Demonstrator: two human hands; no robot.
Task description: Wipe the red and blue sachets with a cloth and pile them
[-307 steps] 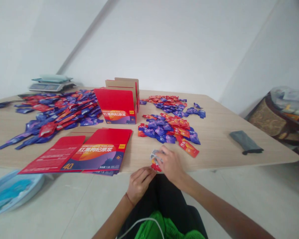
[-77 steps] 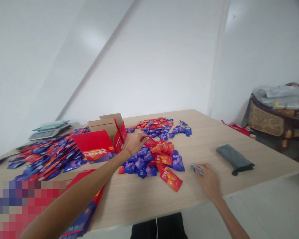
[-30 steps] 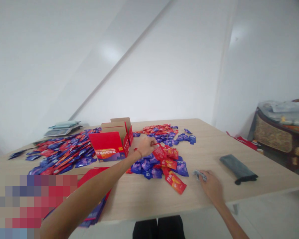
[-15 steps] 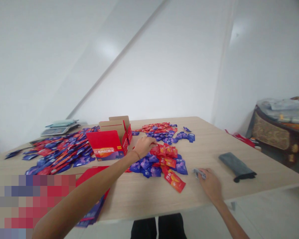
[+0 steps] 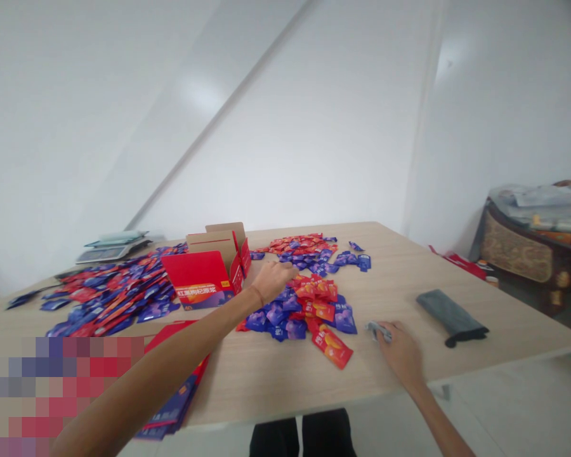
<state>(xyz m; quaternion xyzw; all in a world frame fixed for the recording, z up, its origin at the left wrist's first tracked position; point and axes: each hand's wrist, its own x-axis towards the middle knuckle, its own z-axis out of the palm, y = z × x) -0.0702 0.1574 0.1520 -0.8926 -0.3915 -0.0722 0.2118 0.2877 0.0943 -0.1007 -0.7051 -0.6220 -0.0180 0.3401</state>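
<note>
My left hand (image 5: 275, 278) reaches across the table and rests with curled fingers on the far edge of a heap of red and purple sachets (image 5: 309, 311). Whether it grips one is hidden by the fingers. My right hand (image 5: 400, 353) lies on the wooden table (image 5: 276, 381) near its front edge, closed over a small silvery bundle of sachets (image 5: 377, 329). One red sachet (image 5: 332, 346) lies loose at the heap's near side, between my hands.
An open red box (image 5: 203, 279) stands left of my left hand. Behind it lie a wide spread of sachets (image 5: 109, 292), a scale (image 5: 110, 246) and another sachet pile (image 5: 309, 246). Flat red cartons (image 5: 174, 400) lie front left, a grey pouch (image 5: 451, 316) right.
My left hand, which held a red sachet up a second ago, has come down onto the heap. My right hand has stayed put with its bundle.
</note>
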